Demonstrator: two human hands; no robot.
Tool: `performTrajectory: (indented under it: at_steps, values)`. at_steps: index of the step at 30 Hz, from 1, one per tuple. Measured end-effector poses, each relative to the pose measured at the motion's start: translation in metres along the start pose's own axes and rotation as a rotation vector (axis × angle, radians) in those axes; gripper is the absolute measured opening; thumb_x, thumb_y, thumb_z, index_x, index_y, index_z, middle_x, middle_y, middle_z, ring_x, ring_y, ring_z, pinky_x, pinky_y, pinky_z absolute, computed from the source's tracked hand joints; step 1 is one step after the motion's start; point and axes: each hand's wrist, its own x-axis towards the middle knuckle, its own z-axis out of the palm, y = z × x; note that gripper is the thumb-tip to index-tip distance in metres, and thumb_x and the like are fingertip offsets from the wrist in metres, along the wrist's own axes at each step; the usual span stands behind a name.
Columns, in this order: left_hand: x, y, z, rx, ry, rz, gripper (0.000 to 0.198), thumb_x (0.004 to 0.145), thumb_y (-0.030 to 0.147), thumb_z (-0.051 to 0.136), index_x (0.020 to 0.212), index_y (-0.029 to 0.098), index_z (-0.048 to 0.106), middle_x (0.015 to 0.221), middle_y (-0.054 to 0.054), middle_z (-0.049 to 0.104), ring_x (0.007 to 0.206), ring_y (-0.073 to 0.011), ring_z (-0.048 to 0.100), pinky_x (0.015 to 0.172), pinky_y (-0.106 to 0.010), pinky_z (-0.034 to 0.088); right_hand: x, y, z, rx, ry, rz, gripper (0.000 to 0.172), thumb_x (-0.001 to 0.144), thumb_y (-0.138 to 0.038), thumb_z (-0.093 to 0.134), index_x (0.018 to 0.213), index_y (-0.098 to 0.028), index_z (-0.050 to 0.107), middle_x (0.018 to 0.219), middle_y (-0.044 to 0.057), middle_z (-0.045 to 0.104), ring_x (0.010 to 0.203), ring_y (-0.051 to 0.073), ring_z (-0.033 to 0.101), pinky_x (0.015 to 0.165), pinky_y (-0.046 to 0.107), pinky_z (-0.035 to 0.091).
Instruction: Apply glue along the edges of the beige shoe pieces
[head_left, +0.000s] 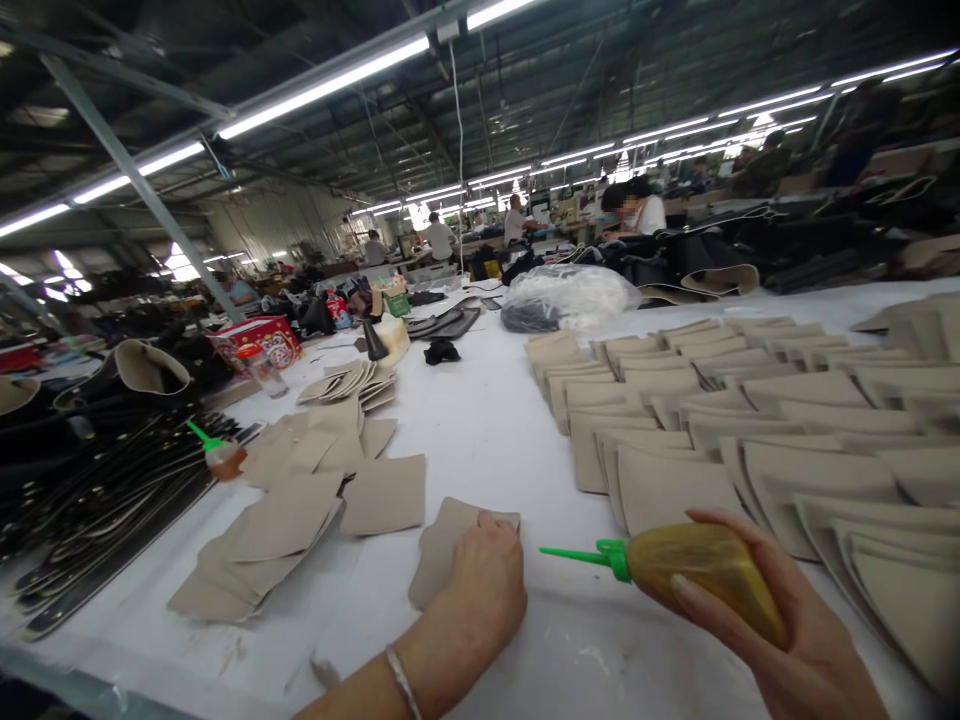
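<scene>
My right hand (795,610) grips a squeeze bottle (697,570) of amber liquid, which looks like glue. The bottle lies sideways in the air, its long green nozzle pointing left. Just left of the nozzle tip, my left hand (487,570) has its fingers curled down at the right side of a flat beige piece (442,540), leather or fabric. That piece rests on the white tabletop (480,430); its part under the fingers is hidden. A silver bangle circles the left wrist. Loose beige pieces (289,515) overlap on the table to the left.
Rows of folded beige pieces (675,480) cover the table's right side. Black straps (112,520) and a second green-nozzled bottle (225,460) lie left. Farther back stand a clear bottle with red lid (262,370), a red box (259,340) and a plastic-wrapped bundle (570,295). People work beyond.
</scene>
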Motion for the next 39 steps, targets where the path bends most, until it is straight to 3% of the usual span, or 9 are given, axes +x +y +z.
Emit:
performTrajectory:
  at_steps: [4, 9, 12, 16, 24, 28, 39]
  values:
    - [0.005, -0.022, 0.0, -0.03, 0.047, 0.134, 0.032, 0.082, 0.012, 0.041, 0.102, 0.02, 0.064, 0.098, -0.009, 0.066, 0.089, -0.0232, 0.062, 0.078, -0.033, 0.047, 0.003, -0.001, 0.002, 0.011, -0.043, 0.011, 0.053, 0.074, -0.051, 0.068, 0.119, -0.027, 0.052, 0.099, 0.004, 0.066, 0.082, 0.024, 0.068, 0.067, 0.023, 0.057]
    - [0.007, -0.042, 0.007, -0.129, 0.106, 0.234, 0.043, 0.083, 0.016, 0.037, 0.114, 0.031, 0.062, 0.095, -0.002, 0.071, 0.09, -0.0226, 0.064, 0.077, -0.031, 0.046, 0.009, -0.013, 0.019, -0.083, -0.102, -0.182, 0.046, 0.079, -0.045, 0.067, 0.118, -0.027, 0.05, 0.111, 0.004, 0.06, 0.093, 0.022, 0.064, 0.078, 0.024, 0.054]
    - [0.008, -0.042, 0.014, -0.156, 0.126, 0.232, 0.051, 0.081, 0.015, 0.037, 0.126, 0.032, 0.056, 0.102, -0.003, 0.07, 0.092, -0.0237, 0.064, 0.078, -0.033, 0.047, 0.012, -0.019, 0.029, -0.123, -0.139, -0.239, 0.045, 0.08, -0.044, 0.067, 0.118, -0.028, 0.049, 0.109, 0.004, 0.059, 0.091, 0.022, 0.062, 0.081, 0.029, 0.053]
    - [0.006, -0.04, 0.014, -0.193, 0.117, 0.229, 0.052, 0.08, 0.016, 0.038, 0.127, 0.03, 0.056, 0.107, -0.003, 0.069, 0.096, -0.0237, 0.063, 0.084, -0.033, 0.047, 0.018, -0.02, 0.037, -0.152, -0.206, -0.347, 0.043, 0.082, -0.04, 0.066, 0.118, -0.029, 0.047, 0.109, 0.004, 0.058, 0.092, 0.023, 0.06, 0.079, 0.032, 0.052]
    - [-0.001, -0.034, 0.01, -0.15, 0.101, 0.192, 0.046, 0.084, 0.018, 0.037, 0.124, 0.032, 0.055, 0.091, -0.006, 0.066, 0.081, -0.0255, 0.065, 0.071, -0.035, 0.048, 0.025, -0.021, 0.042, -0.226, -0.309, -0.492, 0.042, 0.085, -0.033, 0.063, 0.122, -0.031, 0.044, 0.108, 0.004, 0.055, 0.092, 0.021, 0.059, 0.076, 0.029, 0.051]
    - [-0.001, -0.034, 0.019, -0.151, 0.121, 0.214, 0.037, 0.086, 0.021, 0.037, 0.115, 0.031, 0.056, 0.088, -0.005, 0.063, 0.077, -0.0248, 0.064, 0.067, -0.033, 0.047, 0.025, -0.023, 0.041, -0.241, -0.308, -0.475, 0.04, 0.085, -0.035, 0.062, 0.12, -0.03, 0.045, 0.106, 0.004, 0.056, 0.091, 0.022, 0.06, 0.076, 0.029, 0.051]
    - [-0.001, -0.038, 0.022, -0.211, 0.114, 0.254, 0.038, 0.089, 0.023, 0.035, 0.122, 0.031, 0.052, 0.09, -0.004, 0.059, 0.078, -0.0222, 0.061, 0.068, -0.03, 0.046, 0.03, -0.01, 0.039, -0.239, -0.301, -0.321, 0.039, 0.084, -0.042, 0.062, 0.118, -0.029, 0.047, 0.108, 0.003, 0.058, 0.091, 0.023, 0.061, 0.078, 0.032, 0.051]
